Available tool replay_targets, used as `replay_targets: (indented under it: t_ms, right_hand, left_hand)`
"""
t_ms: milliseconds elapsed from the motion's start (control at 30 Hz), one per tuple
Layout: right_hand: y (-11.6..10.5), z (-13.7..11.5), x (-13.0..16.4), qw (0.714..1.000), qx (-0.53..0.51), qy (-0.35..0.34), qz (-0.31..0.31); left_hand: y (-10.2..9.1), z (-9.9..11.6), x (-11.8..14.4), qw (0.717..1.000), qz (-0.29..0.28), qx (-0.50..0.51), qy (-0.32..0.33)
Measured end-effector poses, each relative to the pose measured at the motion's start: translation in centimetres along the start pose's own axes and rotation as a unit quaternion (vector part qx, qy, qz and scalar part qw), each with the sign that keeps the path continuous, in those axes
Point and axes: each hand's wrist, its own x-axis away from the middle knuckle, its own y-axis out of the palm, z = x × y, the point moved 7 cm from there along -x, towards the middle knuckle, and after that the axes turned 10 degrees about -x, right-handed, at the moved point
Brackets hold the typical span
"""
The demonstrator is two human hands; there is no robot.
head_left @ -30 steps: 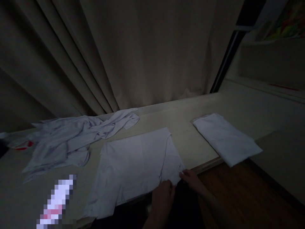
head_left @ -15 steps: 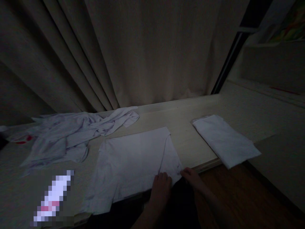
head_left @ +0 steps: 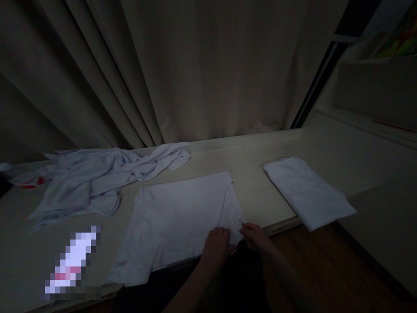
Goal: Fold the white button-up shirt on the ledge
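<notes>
A white shirt (head_left: pixel 185 208) lies spread on the table, one sleeve pointing toward the lower left and a seam running down its right part. My left hand (head_left: pixel 217 244) is closed at the shirt's near edge, with curled fingers over the cloth and the thumb low beside it. Just to the right, my right hand (head_left: pixel 256 236) pinches the shirt's near right corner, where the cloth bunches slightly. A small gap separates the two hands.
Crumpled white clothes (head_left: pixel 87 182) lie at the back left of the table (head_left: pixel 250 174). A folded white cloth (head_left: pixel 308 191) overhangs the front edge on the right. A pixelated bright object (head_left: pixel 71 263) rests at front left. Curtains (head_left: pixel 211 65) hang behind.
My right hand has moved left and slightly away from me with the shirt's corner, drawing it inward. My left hand has shifted slightly up, its thumb now showing at the edge.
</notes>
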Motion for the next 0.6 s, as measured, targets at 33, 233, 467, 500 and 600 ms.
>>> replay_targets:
  t_ms: [33, 233, 467, 500, 600]
  right_hand:
    - [0.2, 0.0, 0.1, 1.0, -0.022, 0.01, -0.008]
    - [0.8, -0.1, 0.1, 0.987, -0.152, 0.026, -0.034]
    - [-0.6, 0.9, -0.3, 0.999, -0.023, 0.028, -0.009]
    - [-1.0, 1.2, -0.2, 0.999, 0.031, 0.032, -0.011]
    - [-2.1, 1.5, 0.3, 0.988, 0.154, 0.024, -0.017]
  left_hand:
    - [0.0, 0.0, 0.0, 1.0, 0.004, -0.001, -0.001]
    - [-1.1, -0.2, -0.1, 0.999, 0.037, -0.017, 0.003]
    - [-1.1, 0.3, 0.2, 0.999, 0.025, -0.04, 0.022]
    - [-0.8, 0.6, 0.4, 0.998, 0.025, -0.042, 0.028]
    - [-0.1, 1.1, 0.9, 0.998, 0.028, -0.035, 0.036]
